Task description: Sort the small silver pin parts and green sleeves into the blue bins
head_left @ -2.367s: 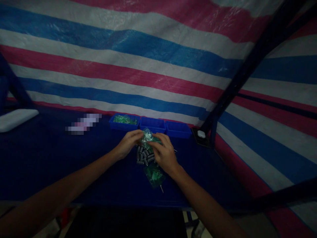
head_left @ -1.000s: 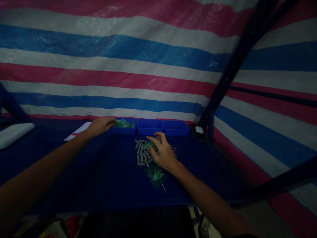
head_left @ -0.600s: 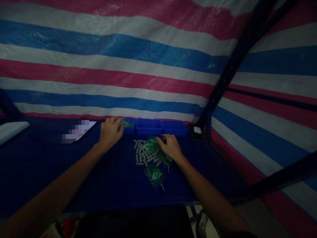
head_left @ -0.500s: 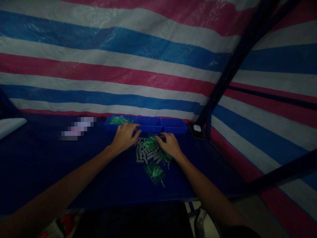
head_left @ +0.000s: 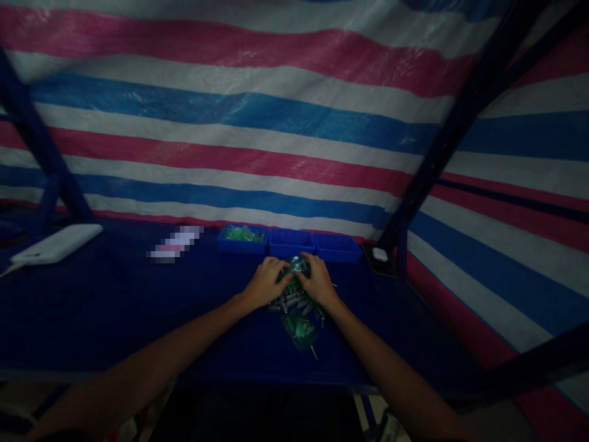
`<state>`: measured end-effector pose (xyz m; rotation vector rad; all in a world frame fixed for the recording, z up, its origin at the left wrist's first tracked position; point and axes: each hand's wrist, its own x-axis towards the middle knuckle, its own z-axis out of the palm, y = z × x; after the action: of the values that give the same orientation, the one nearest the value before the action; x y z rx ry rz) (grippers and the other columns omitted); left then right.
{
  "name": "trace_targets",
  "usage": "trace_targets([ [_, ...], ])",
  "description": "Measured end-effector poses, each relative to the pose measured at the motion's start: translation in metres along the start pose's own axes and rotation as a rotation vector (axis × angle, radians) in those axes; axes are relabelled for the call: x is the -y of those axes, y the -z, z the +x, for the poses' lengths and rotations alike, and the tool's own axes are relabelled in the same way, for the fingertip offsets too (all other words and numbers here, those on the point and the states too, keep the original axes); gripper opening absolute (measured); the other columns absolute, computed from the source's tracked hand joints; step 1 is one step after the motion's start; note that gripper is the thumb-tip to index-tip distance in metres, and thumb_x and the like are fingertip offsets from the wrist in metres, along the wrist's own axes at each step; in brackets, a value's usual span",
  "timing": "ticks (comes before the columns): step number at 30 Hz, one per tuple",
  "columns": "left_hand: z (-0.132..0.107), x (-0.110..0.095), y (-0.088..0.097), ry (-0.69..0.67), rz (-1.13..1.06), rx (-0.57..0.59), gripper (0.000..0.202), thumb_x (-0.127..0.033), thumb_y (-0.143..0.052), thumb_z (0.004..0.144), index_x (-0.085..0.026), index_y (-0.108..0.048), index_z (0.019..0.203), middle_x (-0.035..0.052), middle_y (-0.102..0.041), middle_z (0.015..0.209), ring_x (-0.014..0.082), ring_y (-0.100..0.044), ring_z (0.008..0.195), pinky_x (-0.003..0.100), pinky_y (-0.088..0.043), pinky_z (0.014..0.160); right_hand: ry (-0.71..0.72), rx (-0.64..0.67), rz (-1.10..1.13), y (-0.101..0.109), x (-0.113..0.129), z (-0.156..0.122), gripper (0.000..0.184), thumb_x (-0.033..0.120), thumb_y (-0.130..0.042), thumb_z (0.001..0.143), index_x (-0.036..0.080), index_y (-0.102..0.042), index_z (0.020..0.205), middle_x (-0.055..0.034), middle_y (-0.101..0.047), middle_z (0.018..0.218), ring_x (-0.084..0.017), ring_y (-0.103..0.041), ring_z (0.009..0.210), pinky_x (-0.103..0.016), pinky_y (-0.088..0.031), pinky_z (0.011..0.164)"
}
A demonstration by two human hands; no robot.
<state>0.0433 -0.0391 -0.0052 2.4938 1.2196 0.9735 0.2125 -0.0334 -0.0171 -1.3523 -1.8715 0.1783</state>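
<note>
My left hand (head_left: 268, 282) and my right hand (head_left: 319, 282) are close together over a pile on the table. Between them is a small clear bag of green pieces (head_left: 297, 265), with the fingers and thumbs of both hands closed about its sides. Beneath, partly covered by my hands, lie several short silver metal cylinders (head_left: 291, 301). Nearer to me rests a second bag of green pieces (head_left: 300, 330), with a thin metal pin (head_left: 314, 352) by its lower corner. Few details of the bags' contents show in the dim light.
Three blue bins stand in a row behind the pile: a left bin (head_left: 242, 247) holding green bagged pieces, a middle bin (head_left: 291, 251) and a right bin (head_left: 338, 254). A white case (head_left: 380, 254) sits by the right post. A white device (head_left: 59, 243) lies far left on the blue table (head_left: 115, 319).
My left hand has come in from the left edge of the pile to the bag. Both hands now close on the bag. The camera view has turned slightly left.
</note>
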Motion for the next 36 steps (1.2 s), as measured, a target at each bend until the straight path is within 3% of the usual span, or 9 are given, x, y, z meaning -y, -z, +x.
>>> trace_targets([
  [5,-0.005,-0.019,0.004,-0.067,-0.123,-0.127,0.021,-0.026,-0.052,0.079,-0.019,-0.060,0.097,0.0055,-0.062,0.102,0.0213,-0.045,0.104,0.039,-0.037,0.092,0.010,-0.109,0.203,0.008,0.012,-0.002,0.051,0.016,-0.055,0.070,0.013,-0.044,0.120,-0.0062,-0.057,0.089,-0.019,-0.055,0.081,-0.032,-0.044,0.075],
  [8,-0.004,-0.018,0.008,-0.033,-0.176,-0.163,0.017,-0.027,-0.049,0.081,-0.020,-0.062,0.090,0.0040,-0.064,0.091,0.0197,-0.050,0.095,0.036,-0.041,0.086,0.090,-0.087,0.220,0.014,0.017,-0.005,0.030,0.018,-0.057,0.070,0.015,-0.056,0.101,-0.0054,-0.059,0.088,-0.018,-0.055,0.080,-0.029,-0.043,0.073],
  [11,-0.003,-0.010,0.012,0.064,-0.247,-0.207,0.018,-0.030,-0.048,0.082,-0.019,-0.062,0.083,0.0030,-0.062,0.081,0.0170,-0.054,0.083,0.030,-0.044,0.076,0.116,-0.013,0.245,0.016,0.020,-0.008,0.017,0.025,-0.060,0.072,0.017,-0.060,0.087,-0.0031,-0.061,0.080,-0.015,-0.055,0.071,-0.025,-0.042,0.065],
  [15,-0.002,-0.003,0.016,0.135,-0.399,-0.261,0.024,-0.027,-0.050,0.080,-0.018,-0.057,0.101,0.0006,-0.061,0.077,0.0138,-0.057,0.075,0.026,-0.043,0.070,0.095,0.023,0.230,0.015,0.024,-0.009,0.018,0.031,-0.060,0.074,0.017,-0.056,0.064,0.0015,-0.052,0.061,-0.011,-0.047,0.056,-0.022,-0.034,0.053],
  [17,-0.001,-0.002,0.017,0.164,-0.490,-0.250,0.025,-0.028,-0.051,0.079,-0.018,-0.056,0.102,-0.0001,-0.060,0.075,0.0129,-0.057,0.069,0.024,-0.043,0.064,0.088,0.012,0.208,0.016,0.026,-0.009,0.026,0.032,-0.059,0.076,0.017,-0.051,0.056,0.0029,-0.047,0.055,-0.010,-0.044,0.054,-0.022,-0.031,0.052],
  [21,0.001,0.000,0.015,0.193,-0.632,-0.212,0.014,-0.028,-0.054,0.075,-0.016,-0.056,0.083,-0.0004,-0.058,0.072,0.0116,-0.055,0.066,0.022,-0.041,0.060,0.110,-0.030,0.209,0.022,0.030,-0.008,0.023,0.030,-0.057,0.077,0.017,-0.053,0.058,0.0032,-0.045,0.056,-0.010,-0.043,0.054,-0.022,-0.032,0.052],
  [29,0.000,0.006,0.017,0.268,-0.468,-0.197,0.019,-0.035,-0.055,0.074,-0.017,-0.050,0.077,-0.0055,-0.047,0.058,0.0087,-0.045,0.051,0.020,-0.033,0.050,0.183,-0.163,0.155,0.023,0.031,-0.012,0.012,0.027,-0.055,0.079,0.017,-0.060,0.074,0.0017,-0.047,0.063,-0.010,-0.044,0.056,-0.023,-0.035,0.054],
  [33,0.001,0.004,0.018,0.276,-0.552,-0.047,0.029,-0.044,-0.048,0.079,-0.016,-0.051,0.073,-0.0033,-0.050,0.061,0.0104,-0.047,0.057,0.021,-0.035,0.054,0.181,-0.270,0.130,0.028,0.029,-0.009,0.012,0.027,-0.056,0.078,0.017,-0.060,0.074,0.0022,-0.045,0.060,-0.011,-0.045,0.056,-0.024,-0.036,0.054],
  [36,0.001,-0.004,0.019,0.308,-0.674,0.045,0.044,-0.053,-0.035,0.083,-0.015,-0.056,0.075,-0.0003,-0.054,0.066,0.0115,-0.048,0.061,0.023,-0.037,0.057,0.202,-0.275,0.073,0.029,0.027,-0.009,0.011,0.026,-0.055,0.079,0.018,-0.062,0.079,-0.0003,-0.048,0.065,-0.013,-0.047,0.062,-0.025,-0.039,0.059],
])
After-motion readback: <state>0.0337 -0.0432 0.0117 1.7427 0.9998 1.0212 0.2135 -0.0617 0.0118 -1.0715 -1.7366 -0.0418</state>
